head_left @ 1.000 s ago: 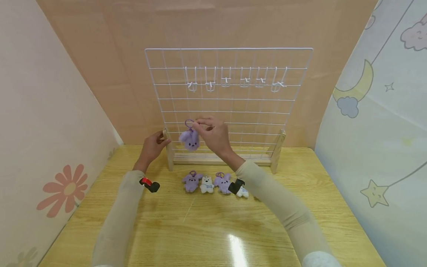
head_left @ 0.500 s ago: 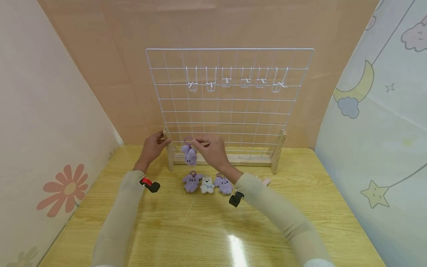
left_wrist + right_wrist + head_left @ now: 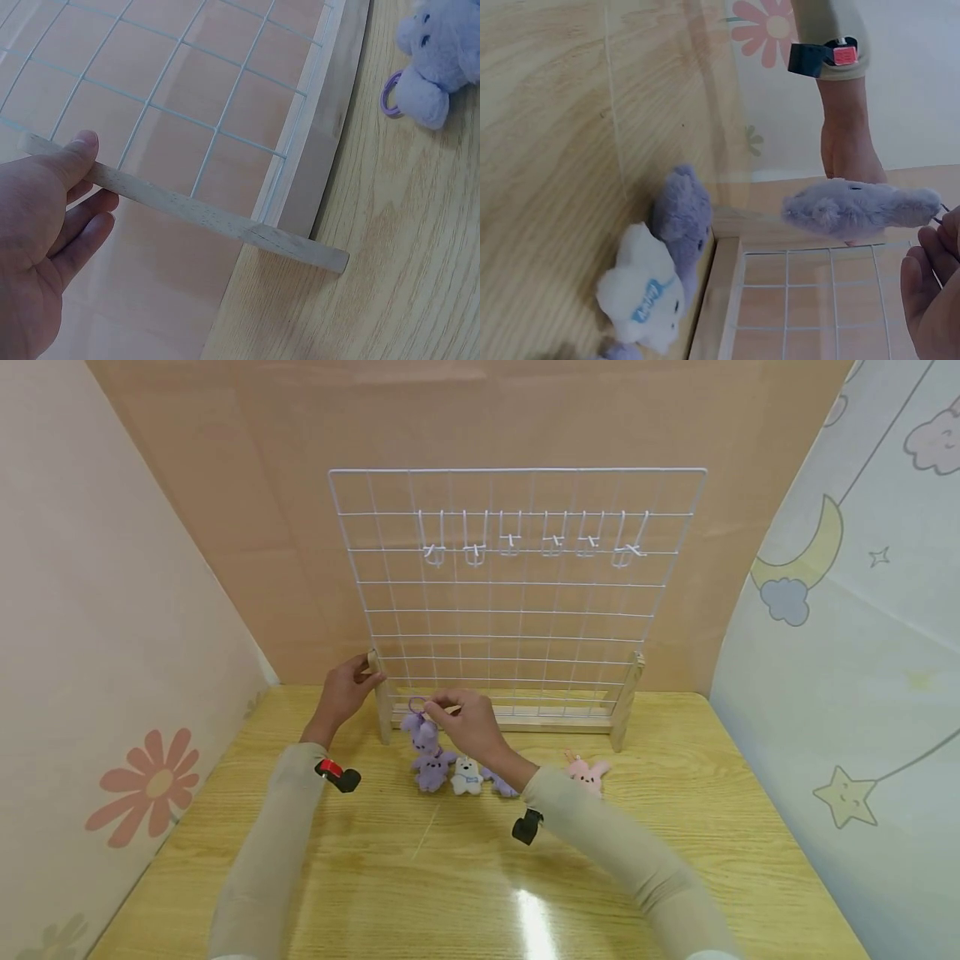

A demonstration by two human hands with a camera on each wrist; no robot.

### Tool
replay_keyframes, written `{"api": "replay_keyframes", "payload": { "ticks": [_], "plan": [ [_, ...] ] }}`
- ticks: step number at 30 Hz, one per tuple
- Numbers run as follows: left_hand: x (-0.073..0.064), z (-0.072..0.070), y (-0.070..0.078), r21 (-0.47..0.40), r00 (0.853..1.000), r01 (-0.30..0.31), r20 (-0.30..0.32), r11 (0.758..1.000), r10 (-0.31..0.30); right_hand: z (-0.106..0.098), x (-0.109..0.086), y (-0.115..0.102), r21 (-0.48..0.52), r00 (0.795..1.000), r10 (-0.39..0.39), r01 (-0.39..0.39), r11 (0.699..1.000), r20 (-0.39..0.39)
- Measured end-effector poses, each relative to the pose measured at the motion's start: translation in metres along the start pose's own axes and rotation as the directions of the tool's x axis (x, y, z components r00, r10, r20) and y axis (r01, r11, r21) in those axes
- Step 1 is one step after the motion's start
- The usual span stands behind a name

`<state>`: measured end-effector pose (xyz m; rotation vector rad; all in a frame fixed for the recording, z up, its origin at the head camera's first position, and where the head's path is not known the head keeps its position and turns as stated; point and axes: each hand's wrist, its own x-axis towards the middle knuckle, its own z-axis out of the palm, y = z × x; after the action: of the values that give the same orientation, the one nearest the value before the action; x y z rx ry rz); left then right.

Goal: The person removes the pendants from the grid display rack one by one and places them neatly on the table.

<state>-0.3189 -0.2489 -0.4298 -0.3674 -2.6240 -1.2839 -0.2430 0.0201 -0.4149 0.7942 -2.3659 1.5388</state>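
My right hand (image 3: 471, 724) pinches the purple ring of a fluffy purple plush keychain (image 3: 422, 734). The plush dangles from it, overlapping another purple plush keychain (image 3: 431, 772) on the table in the head view. Sideways in the right wrist view, the hanging plush (image 3: 855, 208) shows beside the fingertips, apart from the table. At the left end of a white wire grid rack, my left hand (image 3: 346, 693) grips the wooden side post (image 3: 187, 208), thumb on one side and fingers on the other.
A white bear plush (image 3: 467, 776) and a further purple plush (image 3: 501, 782) lie in the row, partly behind the right wrist. A pink plush (image 3: 585, 772) peeks out past the sleeve. Several white hooks (image 3: 475, 553) hang high on the wire grid (image 3: 517, 610).
My right hand has come down from in front of the grid with the purple plush keychain, to just above the row. The pink plush has come into sight. The left hand stays put.
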Motion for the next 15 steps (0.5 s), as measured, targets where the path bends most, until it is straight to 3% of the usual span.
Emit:
{"api": "replay_keyframes", "payload": {
  "ticks": [15],
  "plan": [
    [-0.001,0.0,0.002,0.002,1.0,0.005,-0.013,1.0,-0.005,0.024,-0.015,0.008,0.002,0.994,0.004,-0.004,1.0,0.11]
  ]
}}
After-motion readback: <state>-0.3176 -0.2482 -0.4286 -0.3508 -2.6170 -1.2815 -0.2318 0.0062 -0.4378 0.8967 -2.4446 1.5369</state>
